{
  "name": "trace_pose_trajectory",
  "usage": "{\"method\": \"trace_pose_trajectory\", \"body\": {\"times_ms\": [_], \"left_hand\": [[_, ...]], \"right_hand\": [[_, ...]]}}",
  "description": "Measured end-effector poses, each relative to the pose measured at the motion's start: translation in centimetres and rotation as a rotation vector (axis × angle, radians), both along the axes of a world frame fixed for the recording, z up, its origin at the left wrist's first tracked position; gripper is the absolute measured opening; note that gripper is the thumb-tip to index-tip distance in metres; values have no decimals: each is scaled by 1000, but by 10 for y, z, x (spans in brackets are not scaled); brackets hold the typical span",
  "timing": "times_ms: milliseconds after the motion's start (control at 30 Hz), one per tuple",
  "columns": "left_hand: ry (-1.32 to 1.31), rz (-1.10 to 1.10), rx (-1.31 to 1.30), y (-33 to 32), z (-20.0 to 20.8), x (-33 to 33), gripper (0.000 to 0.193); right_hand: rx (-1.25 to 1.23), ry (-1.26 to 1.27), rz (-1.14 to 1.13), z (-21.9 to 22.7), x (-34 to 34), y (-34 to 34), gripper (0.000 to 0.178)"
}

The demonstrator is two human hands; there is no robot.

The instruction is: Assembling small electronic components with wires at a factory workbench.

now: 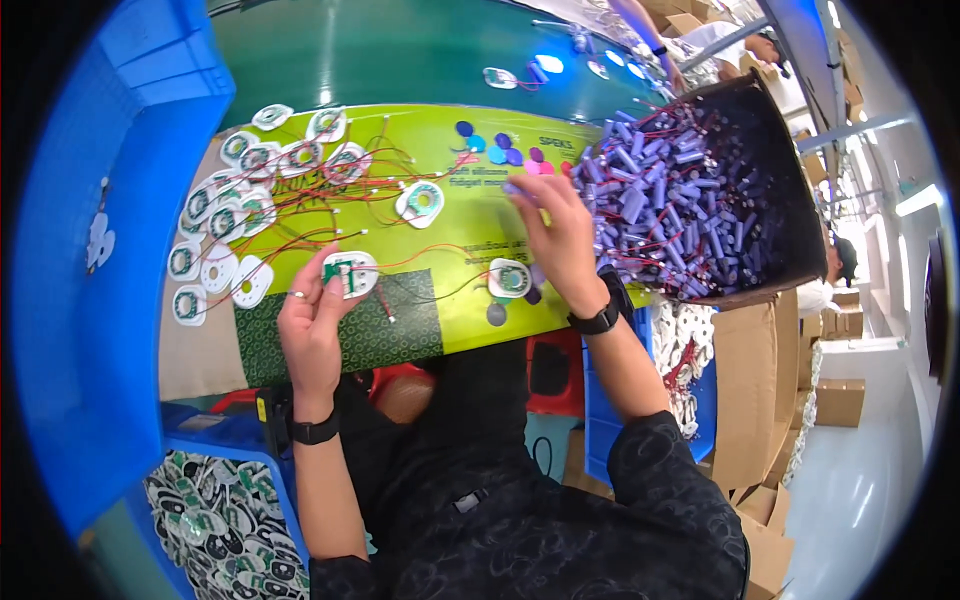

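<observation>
My left hand [318,318] is closed on a white plastic plate with a green circuit board [348,276], thumb pressed on its edge. Red and black wires run from that piece to the right. My right hand [558,225] is raised beside the battery box, fingers curled together; a small purplish spot shows at the fingertips, too blurred to name. Below it lies another white plate with a ring-shaped board [510,279]. A similar piece [420,204] rests between my hands, farther away. Many more wired white pieces [258,160] are heaped at the left.
A dark box [790,200] full of purple battery cells [675,190] stands on the right. Blue bins hold circuit-board pieces [225,520] at lower left and white parts [683,350] at lower right. Another person's arm [645,30] reaches over the green surface [400,60] beyond.
</observation>
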State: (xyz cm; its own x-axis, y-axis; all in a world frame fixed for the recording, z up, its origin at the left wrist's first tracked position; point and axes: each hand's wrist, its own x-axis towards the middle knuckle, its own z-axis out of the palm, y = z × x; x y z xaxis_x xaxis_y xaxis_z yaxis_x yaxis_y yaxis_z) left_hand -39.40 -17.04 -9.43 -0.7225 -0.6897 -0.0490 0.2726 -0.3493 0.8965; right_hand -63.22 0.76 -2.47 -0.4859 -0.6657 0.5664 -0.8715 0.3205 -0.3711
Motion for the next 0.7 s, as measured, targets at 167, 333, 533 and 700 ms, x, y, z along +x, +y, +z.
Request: {"method": "trace_pose_trajectory", "body": {"times_ms": [167,333,533,700], "left_hand": [[39,-5,33,-1,-2,-2,36],[54,-10,30,-2,-3,1,35],[0,-28,8,-2,0,-2,35],[28,-5,19,-2,-1,0,36]], "right_hand": [[-447,-821,5,8,9,-25,28],[-66,-574,-229,-31,-19,-8,31],[61,75,-133,-17,1,-9,25],[81,-179,30,-21,5,-32,33]]}}
